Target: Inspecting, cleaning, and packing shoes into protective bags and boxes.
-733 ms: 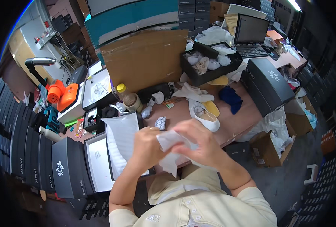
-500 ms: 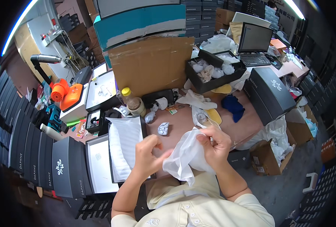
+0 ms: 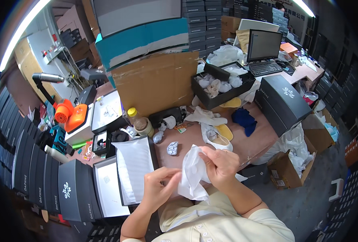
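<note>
A thin sheet of white tissue paper [image 3: 192, 179] hangs creased between my hands, just above my lap. My right hand [image 3: 221, 166] pinches its upper right side between thumb and fingers. With fingers curled, my left hand [image 3: 161, 186] meets the sheet's left edge at thumb and fingertips. Beyond the paper, a white shoe [image 3: 218, 141] sits on the pinkish table [image 3: 247, 151], partly behind my right hand. A patterned crumpled paper ball [image 3: 172, 148] rests left of the shoe. Near my left hand stands an open shoe box [image 3: 135, 171] lined with white sheeting.
A dark blue cloth [image 3: 244, 120] and black box of paper balls [image 3: 213, 99] lie at the far side. A grey shoe box [image 3: 282, 105] stands right. Cardboard cartons [image 3: 286, 169] sit lower right. An orange device [image 3: 77, 117] and a yellow-capped bottle [image 3: 136, 119] are left.
The tissue paper and my right hand have shifted slightly left and down. My left hand has lowered, its fingertips at the paper's edge. More of the white shoe shows.
</note>
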`<state>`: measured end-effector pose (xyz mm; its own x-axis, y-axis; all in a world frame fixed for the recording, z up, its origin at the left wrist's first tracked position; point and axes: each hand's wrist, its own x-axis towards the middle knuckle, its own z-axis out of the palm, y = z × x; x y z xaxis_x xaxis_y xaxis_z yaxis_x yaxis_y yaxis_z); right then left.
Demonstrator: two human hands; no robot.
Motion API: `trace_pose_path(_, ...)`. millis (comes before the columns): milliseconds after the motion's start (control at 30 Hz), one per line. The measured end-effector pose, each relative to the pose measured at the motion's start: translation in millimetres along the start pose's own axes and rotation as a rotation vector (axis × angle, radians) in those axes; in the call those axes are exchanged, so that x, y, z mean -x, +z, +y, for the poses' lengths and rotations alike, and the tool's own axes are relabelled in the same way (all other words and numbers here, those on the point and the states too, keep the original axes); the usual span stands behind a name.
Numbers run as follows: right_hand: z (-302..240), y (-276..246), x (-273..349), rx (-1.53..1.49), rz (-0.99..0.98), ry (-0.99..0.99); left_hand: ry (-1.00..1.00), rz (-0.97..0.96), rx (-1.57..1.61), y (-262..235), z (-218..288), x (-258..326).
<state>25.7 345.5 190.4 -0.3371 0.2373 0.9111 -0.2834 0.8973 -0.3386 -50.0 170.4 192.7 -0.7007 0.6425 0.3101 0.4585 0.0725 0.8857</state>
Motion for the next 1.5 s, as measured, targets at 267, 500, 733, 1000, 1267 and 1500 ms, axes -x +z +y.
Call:
trace_pose_path(267,-6.9,12.3,-2.6,0.076,0.002,-0.085,-0.076,-0.150,-0.039,-4.3,9.1,-1.7)
trace_pose_path(500,1.2,2.6,-13.5,-0.285,0.066,-0.206,-0.118,-0.126,-0.935,-57.4,-44.3,-38.5)
trace_pose_path(733,62.6,-28.5,9.3,0.225,-0.274,0.201,-0.101,0.300,0.163,-137.0,-27.6,-74.8)
trace_pose_path(1000,131.8,-51.5,64.1,0.122,-0.746,0.632,0.441,0.356,-0.833,-16.1,35.7,-163.7)
trace_pose_path(1267,36.5,-172.6,121.1,-1.106,0.108,1.243,0.198,-0.067,-1.022,59.4,-15.4,-190.3)
trace_pose_path(1500,12.7,-144.5,144.9,-1.492,0.293,1.664,0.070,-0.350,-0.672,75.5,24.4,-128.0)
